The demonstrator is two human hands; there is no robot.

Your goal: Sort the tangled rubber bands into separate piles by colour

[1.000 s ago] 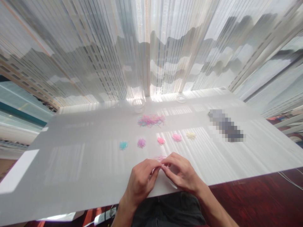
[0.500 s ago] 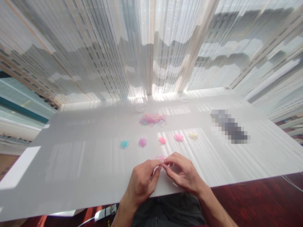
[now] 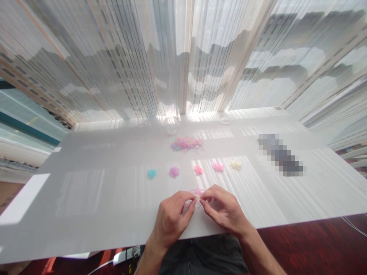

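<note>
My left hand and my right hand are over the near edge of the table, fingertips a small gap apart. Thumb and forefinger are pinched together on each hand; whatever they hold is too small to make out. Just beyond and under the fingertips lies a loose bunch of thin pink bands, partly covered by my hands. Farther out runs a row of small heaps of what look like rubber bands: blue, purple, coral pink, pink and pale yellow.
Behind the row lies a larger mixed heap of bands. A clear round tub and a clear lid-like disc stand near the curtain. A blurred-out dark object lies on the white table at right.
My fingertips, which were touching, have drawn slightly apart. The camera view has shifted a little, so the table's contents appear farther right. The heaps look unchanged.
</note>
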